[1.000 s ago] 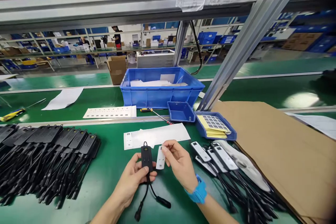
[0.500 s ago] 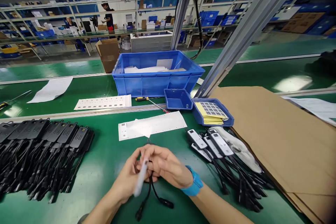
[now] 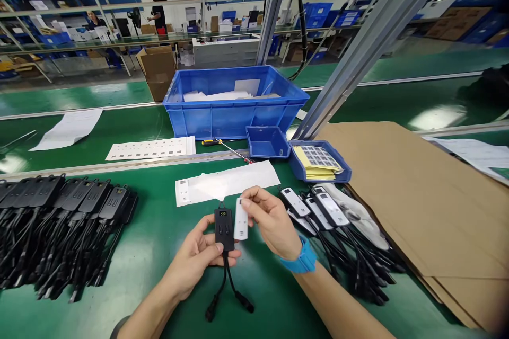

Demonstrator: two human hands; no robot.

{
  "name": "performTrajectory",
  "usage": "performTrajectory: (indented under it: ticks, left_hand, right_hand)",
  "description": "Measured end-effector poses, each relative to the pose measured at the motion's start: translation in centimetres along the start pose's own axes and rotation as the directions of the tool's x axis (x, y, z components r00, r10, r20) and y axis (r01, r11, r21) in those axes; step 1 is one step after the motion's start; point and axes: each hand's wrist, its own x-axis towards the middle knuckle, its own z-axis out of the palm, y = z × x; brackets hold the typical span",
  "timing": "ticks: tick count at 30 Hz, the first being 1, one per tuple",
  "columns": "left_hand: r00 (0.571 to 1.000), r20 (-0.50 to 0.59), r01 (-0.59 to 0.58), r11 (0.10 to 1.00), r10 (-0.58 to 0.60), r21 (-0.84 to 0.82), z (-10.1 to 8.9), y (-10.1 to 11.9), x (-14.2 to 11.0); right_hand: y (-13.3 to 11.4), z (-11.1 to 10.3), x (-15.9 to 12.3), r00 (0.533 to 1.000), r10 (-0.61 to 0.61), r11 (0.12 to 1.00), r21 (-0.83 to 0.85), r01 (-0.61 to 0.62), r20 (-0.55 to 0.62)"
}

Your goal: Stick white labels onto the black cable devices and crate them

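My left hand (image 3: pixel 202 251) grips a small black controller (image 3: pixel 224 229) with a display window, a hanging loop on top and two short cables ending in connectors. Between the thumb and fingers of my right hand (image 3: pixel 270 217) is a white label sticker (image 3: pixel 240 220) with a dark window, held upright just beside the controller's right edge. Behind both hands lies a white label sheet (image 3: pixel 238 179), a sticker left at its left end. Several controllers with white labels (image 3: pixel 333 208) lie to the right, their cables trailing toward me. At the left, many black controllers (image 3: pixel 113 204) without white faces are lined up.
A large blue bin (image 3: pixel 234 116) with papers stands behind, a small blue tray (image 3: pixel 268 143) before it. Another tray (image 3: pixel 348 175) holds yellow-backed label sheets. A screwdriver (image 3: pixel 212 142) lies nearby. Cardboard (image 3: pixel 405 196) covers the right; a metal post (image 3: pixel 358 63) slants above.
Half a second ago my hands were together over the controller, the sticker tilted and blurred. Now they are apart, the sticker upright beside the controller again. The camera view has tipped downward.
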Motion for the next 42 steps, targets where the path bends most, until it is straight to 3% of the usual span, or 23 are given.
performTrajectory:
  ticks: [4,9,42]
  left_hand:
    - [1.000,0.019,-0.001,1.000,0.002,-0.021,-0.1,0.1,0.0]
    - [1.000,0.007,0.018,0.999,-0.018,-0.047,0.1,0.0,0.0]
    - [0.999,0.033,0.007,0.998,-0.009,0.063,0.5,-0.2,0.0]
  right_hand:
    - [0.7,0.6,-0.4,0.999,-0.020,0.970,-0.240,0.028,0.036]
    - [1.5,0.7,-0.9,0.997,-0.059,0.948,-0.310,0.072,0.050]
    - [2.1,1.2,-1.4,0.994,-0.105,0.922,-0.378,0.088,-0.025]
